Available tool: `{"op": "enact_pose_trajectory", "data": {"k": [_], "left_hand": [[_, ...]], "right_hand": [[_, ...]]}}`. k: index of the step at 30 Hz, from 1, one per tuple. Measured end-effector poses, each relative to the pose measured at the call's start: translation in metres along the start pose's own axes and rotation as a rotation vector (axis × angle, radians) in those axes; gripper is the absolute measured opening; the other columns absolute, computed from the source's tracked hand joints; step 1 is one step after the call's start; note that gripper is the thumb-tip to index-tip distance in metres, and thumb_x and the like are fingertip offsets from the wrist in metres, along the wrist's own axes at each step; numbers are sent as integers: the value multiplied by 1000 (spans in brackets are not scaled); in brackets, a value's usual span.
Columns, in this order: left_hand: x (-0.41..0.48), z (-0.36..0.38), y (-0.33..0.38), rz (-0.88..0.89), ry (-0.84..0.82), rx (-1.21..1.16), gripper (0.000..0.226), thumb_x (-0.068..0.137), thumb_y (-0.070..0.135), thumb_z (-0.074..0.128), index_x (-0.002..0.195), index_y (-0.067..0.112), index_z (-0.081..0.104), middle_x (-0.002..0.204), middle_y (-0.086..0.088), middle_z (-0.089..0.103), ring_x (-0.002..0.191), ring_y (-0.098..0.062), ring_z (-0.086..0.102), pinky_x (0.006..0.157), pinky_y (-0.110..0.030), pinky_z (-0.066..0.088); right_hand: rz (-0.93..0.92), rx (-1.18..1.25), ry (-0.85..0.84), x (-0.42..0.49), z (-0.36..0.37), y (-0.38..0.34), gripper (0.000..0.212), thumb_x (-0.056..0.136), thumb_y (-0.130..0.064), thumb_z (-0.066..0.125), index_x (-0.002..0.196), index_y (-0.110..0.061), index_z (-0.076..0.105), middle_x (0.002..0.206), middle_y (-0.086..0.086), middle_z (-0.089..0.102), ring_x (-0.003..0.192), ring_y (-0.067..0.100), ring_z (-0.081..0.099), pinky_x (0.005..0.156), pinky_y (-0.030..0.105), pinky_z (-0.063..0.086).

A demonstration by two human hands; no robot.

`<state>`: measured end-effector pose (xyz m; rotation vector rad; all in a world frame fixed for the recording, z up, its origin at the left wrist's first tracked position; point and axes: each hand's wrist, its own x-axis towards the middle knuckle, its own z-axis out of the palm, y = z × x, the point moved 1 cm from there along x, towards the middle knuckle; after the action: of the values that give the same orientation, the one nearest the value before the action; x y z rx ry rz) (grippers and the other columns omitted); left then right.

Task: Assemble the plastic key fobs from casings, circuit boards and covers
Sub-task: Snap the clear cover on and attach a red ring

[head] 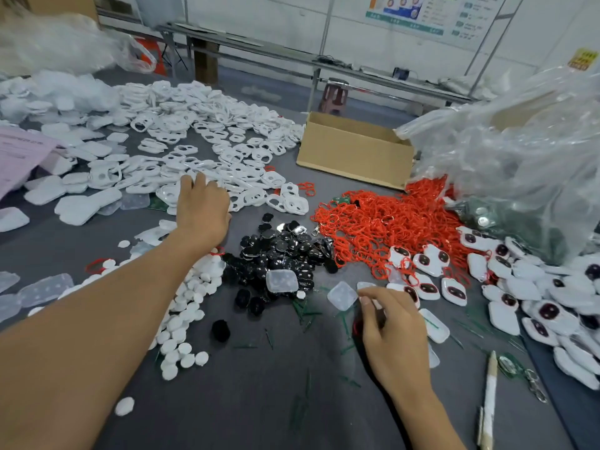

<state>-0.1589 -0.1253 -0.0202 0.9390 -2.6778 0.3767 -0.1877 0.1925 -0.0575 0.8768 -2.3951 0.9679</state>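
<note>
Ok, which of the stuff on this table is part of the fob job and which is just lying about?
Job: white casings at the left hand, black round pieces, clear covers by the right hand, red loops, finished fobs.
Lying about: cardboard box, pink paper, pen, plastic bag.

No text can be read. Printed lines are seen on a pink sheet (19, 157) well to the left of the fingers (187, 185) of the left hand (201, 206). More are seen on a wall poster (422, 14) far beyond the fingers (370, 302) of the right hand (393, 332). A yellow sign (584, 60) further right is also blurred.
</note>
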Motion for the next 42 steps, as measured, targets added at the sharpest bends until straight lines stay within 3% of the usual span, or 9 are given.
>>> {"op": "enact_pose_trajectory", "data": {"k": [2,9,13,16,19,23,28,32,42], "left_hand": [[-6,-6,3,8,64,-68,28,90,38,61,94,10,63,96,-8,65,104,-28,50,93,-40,28],[-70,-66,52,-297,114,-1175,24,76,13,78,70,16,55,76,7,60,74,-9,51,65,-20,37],[-121,-85,83,-373,-95,-1682,36,66,-4,77,80,19,52,78,-11,68,60,-21,63,59,-35,56],[-147,-82,100,-345,-244,-1887,60,69,-9,73,104,34,51,78,-8,72,59,-20,68,57,-28,57],[-159,-72,109,-355,-315,-1930,64,72,-8,72,112,41,61,89,-9,68,66,-20,69,61,-27,57],[-168,-57,109,-276,-350,-1814,36,79,-3,72,92,30,78,103,3,69,70,-17,71,71,-31,60],[-169,-54,113,-224,-314,-1802,24,79,2,74,80,25,80,97,2,73,85,-20,71,74,-32,59],[-169,-51,115,-212,-249,-1830,18,84,2,70,83,17,79,96,1,72,85,-20,72,71,-31,60],[-170,-47,119,-260,-213,-1854,23,83,2,71,77,23,78,93,-1,74,81,-17,72,70,-31,60]], "right_hand": [[28,47,103,0,-2,0,17,85,0,64,92,-14,70,87,-7,64,87,20,57,79,19,36],[36,67,168,12,-6,-9,19,84,2,62,94,-13,70,90,-1,69,88,22,58,83,26,41],[86,26,-47,48,8,-10,21,85,-3,59,100,-11,71,94,5,71,87,24,63,82,36,49],[68,-90,-178,73,24,-9,23,86,-12,61,107,-9,70,105,9,70,100,27,62,90,39,47],[64,-160,-277,86,33,-7,19,85,-14,62,101,-10,72,102,10,71,97,28,62,86,38,47],[58,-159,-202,88,30,-1,12,84,-7,59,83,-11,71,85,8,71,79,28,64,70,37,52],[45,-201,-303,89,30,3,12,86,-20,65,93,-12,70,94,5,69,89,25,62,76,39,52],[58,-194,-298,91,31,7,12,84,-5,57,85,-7,69,89,10,70,86,29,62,75,40,51],[184,69,-198,71,-1,31,13,80,-6,70,73,-16,66,65,-12,59,62,0,54,61,20,39]]}}
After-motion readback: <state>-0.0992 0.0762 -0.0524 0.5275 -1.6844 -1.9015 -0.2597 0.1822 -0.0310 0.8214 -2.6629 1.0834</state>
